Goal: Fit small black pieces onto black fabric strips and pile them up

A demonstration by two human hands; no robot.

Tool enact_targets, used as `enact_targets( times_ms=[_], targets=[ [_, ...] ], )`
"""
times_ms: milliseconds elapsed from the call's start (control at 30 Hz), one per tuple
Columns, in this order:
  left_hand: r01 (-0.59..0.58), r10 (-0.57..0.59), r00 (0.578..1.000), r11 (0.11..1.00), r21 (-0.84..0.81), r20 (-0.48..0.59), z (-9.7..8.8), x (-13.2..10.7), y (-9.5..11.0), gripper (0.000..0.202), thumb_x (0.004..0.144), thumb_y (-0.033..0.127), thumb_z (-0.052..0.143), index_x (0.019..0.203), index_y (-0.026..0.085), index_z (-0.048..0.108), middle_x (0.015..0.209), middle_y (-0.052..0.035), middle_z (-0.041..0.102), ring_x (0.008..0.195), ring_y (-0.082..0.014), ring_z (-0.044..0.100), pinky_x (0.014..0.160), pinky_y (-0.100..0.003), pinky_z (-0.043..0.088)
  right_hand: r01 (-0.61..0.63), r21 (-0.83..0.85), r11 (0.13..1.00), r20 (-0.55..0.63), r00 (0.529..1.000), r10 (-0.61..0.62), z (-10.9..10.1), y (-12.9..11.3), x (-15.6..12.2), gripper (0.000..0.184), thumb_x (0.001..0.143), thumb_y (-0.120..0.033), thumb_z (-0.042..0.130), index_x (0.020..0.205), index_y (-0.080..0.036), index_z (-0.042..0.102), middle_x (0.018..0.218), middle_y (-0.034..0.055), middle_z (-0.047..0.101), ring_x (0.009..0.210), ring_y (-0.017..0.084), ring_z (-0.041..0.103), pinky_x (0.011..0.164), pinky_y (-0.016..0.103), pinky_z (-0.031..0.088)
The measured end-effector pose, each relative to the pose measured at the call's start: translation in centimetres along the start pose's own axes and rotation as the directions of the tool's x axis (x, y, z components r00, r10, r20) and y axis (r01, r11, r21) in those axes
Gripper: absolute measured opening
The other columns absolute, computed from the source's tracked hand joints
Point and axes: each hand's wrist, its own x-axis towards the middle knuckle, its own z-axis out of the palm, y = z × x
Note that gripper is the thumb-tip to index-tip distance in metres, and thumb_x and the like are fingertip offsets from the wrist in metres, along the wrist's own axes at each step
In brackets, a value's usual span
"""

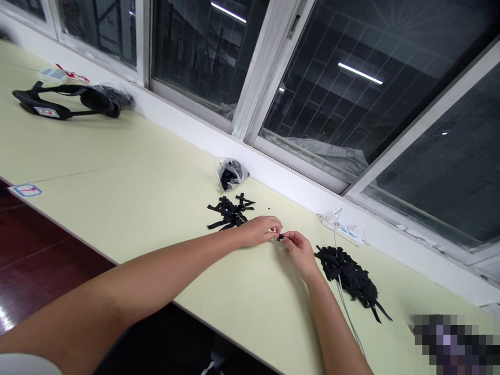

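Over the table, my left hand point(261, 231) and my right hand point(300, 251) meet, both closed in a pinch. Between their fingertips is a small black piece point(280, 237), perhaps a strap end with a ring-like part; its exact kind is too small to make out. Just beyond my left wrist lies a loose heap of short black straps point(230, 211), partly hidden by that hand. A larger pile of black straps point(347, 276) rests to the right of my right forearm.
A clear plastic bag point(232, 174) with black parts stands by the wall. Near the right pile, a white power strip point(341, 229) has a cable point(344, 299) running toward me across the pile. Black headgear point(66, 101) lies far left. Windows rise behind the ledge.
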Motion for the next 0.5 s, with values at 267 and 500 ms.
enact_targets(
  times_ms=[267,500],
  targets=[
    [0.083,-0.082,0.997,0.993,0.084,-0.007,-0.1,-0.2,1.1,0.013,0.094,0.025,0.052,0.095,0.019,0.063,0.091,-0.0036,0.062,0.086,-0.0175,0.057,0.076,-0.027,0.04,-0.082,0.115,0.99,0.036,0.996,0.079,0.8,-0.6,-0.2,0.04,0.066,-0.05,0.076,0.088,-0.019,0.064,0.087,0.0062,0.069,0.081,0.02,0.061,0.063,0.028,0.047],
    [0.111,-0.11,0.994,0.993,0.034,-0.021,-0.2,-0.3,1.2,0.013,0.093,0.025,0.051,0.095,0.019,0.062,0.091,-0.0037,0.062,0.086,-0.0176,0.056,0.074,-0.026,0.04,-0.038,0.037,0.999,0.034,0.999,0.037,1.2,-0.1,-0.3,0.04,0.067,-0.051,0.075,0.087,-0.018,0.062,0.077,0.0029,0.066,0.065,0.015,0.054,0.059,0.028,0.042]
  ],
)
